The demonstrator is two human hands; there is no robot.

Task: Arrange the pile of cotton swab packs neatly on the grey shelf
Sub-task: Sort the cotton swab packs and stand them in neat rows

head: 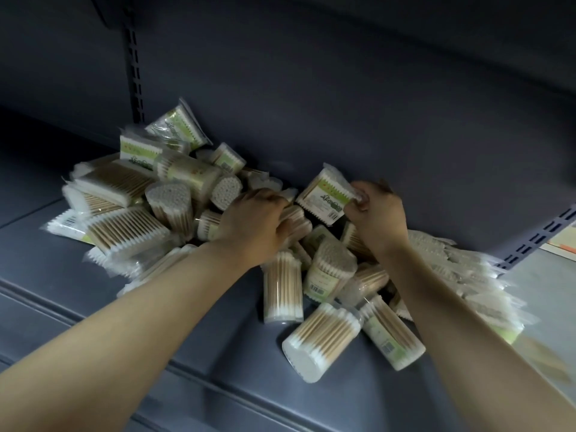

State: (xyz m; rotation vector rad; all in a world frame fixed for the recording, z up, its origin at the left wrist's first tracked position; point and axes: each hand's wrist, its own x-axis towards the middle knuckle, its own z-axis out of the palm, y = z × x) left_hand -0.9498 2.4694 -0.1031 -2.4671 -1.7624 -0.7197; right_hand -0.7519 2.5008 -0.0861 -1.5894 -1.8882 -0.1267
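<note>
We are pinching a flat cotton swab pack (322, 199) by its edge in our right hand (378, 210) above the pile (193, 213) on the grey shelf (218, 322), our left hand (260, 219) curling onto packs beside that grip, judging square placement best.

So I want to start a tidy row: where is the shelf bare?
Bare grey shelf lies left of and in front of the pile, under the left forearm. Around both hands, left hand and right hand, and rightward toward the slotted upright, packs crowd it.
</note>
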